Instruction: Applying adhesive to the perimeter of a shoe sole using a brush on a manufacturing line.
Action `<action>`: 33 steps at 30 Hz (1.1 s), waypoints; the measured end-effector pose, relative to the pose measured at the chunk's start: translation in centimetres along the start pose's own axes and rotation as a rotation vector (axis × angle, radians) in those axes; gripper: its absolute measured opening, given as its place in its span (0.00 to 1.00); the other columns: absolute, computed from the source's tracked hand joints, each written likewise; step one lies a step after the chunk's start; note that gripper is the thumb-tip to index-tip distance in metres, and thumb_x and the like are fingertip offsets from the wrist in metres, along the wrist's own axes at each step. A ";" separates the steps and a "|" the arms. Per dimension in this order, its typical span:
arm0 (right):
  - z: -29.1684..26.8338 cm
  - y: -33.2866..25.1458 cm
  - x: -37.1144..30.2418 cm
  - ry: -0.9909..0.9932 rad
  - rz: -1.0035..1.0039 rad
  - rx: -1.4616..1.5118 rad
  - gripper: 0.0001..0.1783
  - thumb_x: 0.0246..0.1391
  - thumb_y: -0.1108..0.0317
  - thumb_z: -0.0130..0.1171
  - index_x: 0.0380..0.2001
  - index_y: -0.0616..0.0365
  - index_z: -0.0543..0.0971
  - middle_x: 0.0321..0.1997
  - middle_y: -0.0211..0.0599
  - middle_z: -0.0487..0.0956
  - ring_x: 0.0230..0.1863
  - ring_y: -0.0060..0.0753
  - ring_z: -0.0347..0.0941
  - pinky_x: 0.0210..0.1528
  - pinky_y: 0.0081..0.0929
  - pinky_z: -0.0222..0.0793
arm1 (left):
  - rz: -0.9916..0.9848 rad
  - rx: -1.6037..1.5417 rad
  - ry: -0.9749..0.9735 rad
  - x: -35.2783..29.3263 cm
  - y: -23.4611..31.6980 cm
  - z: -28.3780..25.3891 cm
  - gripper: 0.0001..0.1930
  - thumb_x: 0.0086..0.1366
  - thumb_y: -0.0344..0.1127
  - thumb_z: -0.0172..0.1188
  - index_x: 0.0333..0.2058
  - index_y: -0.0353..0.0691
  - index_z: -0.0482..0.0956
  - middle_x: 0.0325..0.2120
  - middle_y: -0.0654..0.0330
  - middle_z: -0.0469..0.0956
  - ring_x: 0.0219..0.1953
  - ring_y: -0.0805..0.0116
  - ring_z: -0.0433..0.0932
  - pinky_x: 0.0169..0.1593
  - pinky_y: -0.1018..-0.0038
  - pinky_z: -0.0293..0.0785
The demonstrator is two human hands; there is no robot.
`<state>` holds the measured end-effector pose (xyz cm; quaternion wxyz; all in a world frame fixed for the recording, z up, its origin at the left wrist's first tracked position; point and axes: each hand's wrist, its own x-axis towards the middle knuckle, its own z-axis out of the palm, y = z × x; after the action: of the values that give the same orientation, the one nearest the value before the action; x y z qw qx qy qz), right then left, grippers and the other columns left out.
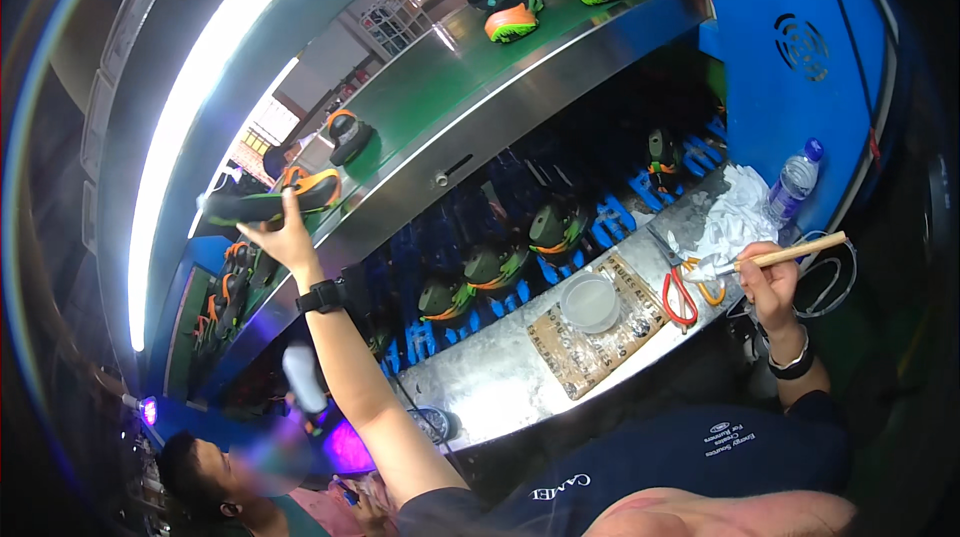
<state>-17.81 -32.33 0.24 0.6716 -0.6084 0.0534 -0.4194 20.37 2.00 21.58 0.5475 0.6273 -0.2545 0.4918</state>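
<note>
My left hand (285, 237) reaches up to the far left, its fingers closed round a black shoe (255, 207) with orange trim and green edging. The shoe is tilted at the near edge of the green conveyor belt (425, 122). At the right, my right hand (768, 292) grips a brush (800, 250) by its pale wooden handle. The brush's far end is hard to make out against a white cloth (745, 212). Just left of that hand, red-handled scissors (680, 299) and a yellow-handled tool (712, 289) lie on the ledge.
A round tub (590, 302) sits on brown cardboard (600, 337). Several shoes (495, 265) hang in a blue rack below the belt; others (512, 17) stand on it. A water bottle (795, 182) is beside the blue wall. Another person (215, 477) works at lower left.
</note>
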 end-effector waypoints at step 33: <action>11.0 10.6 3.4 -0.633 0.041 -0.510 0.07 0.44 0.69 0.54 0.25 0.63 0.72 0.19 0.37 0.72 0.20 0.24 0.68 0.23 0.21 0.62 | -1.178 -0.768 -0.548 -30.2 5.5 -8.5 0.31 0.53 0.48 0.55 0.49 0.33 0.59 0.44 0.56 0.66 0.46 0.67 0.65 0.49 0.73 0.60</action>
<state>-3.94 -26.97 -4.59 0.4908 -0.8533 -0.0416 -0.1710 1.09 1.86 -3.82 0.8171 0.5246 -0.1576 -0.1794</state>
